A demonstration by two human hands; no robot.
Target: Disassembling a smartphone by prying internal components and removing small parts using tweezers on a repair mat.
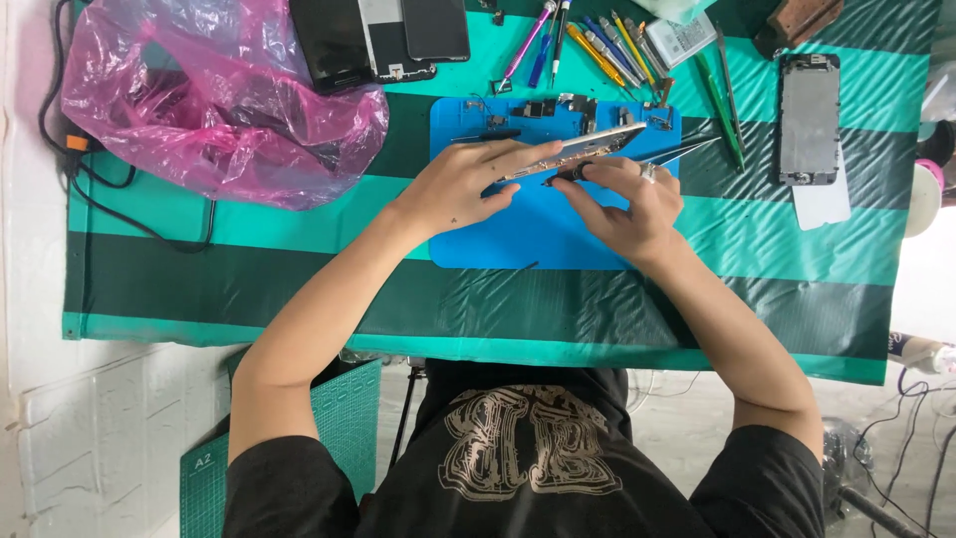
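Over the blue repair mat (518, 234), the left hand (463, 184) grips a tilted phone frame (578, 151). The right hand (632, 204) pinches tweezers (687, 151) at its lower edge, probably lifting a small part, which needs a steady hold.

Blue work mat (518, 234). Cloth (299, 269) on the desk: teal with dark green stripes. Plastic bag (214, 105) translucent pink. Phone frame (573, 151) silvery metal. Screwdrivers (597, 45): pink, blue, yellow, green handles. Stacked phone screens (383, 40) black. Phone body (808, 118) dark grey. Cutting mat (354, 423) green. T-shirt (518, 468) black with pale print.

Both hands (558, 189) close together, fingers curled.
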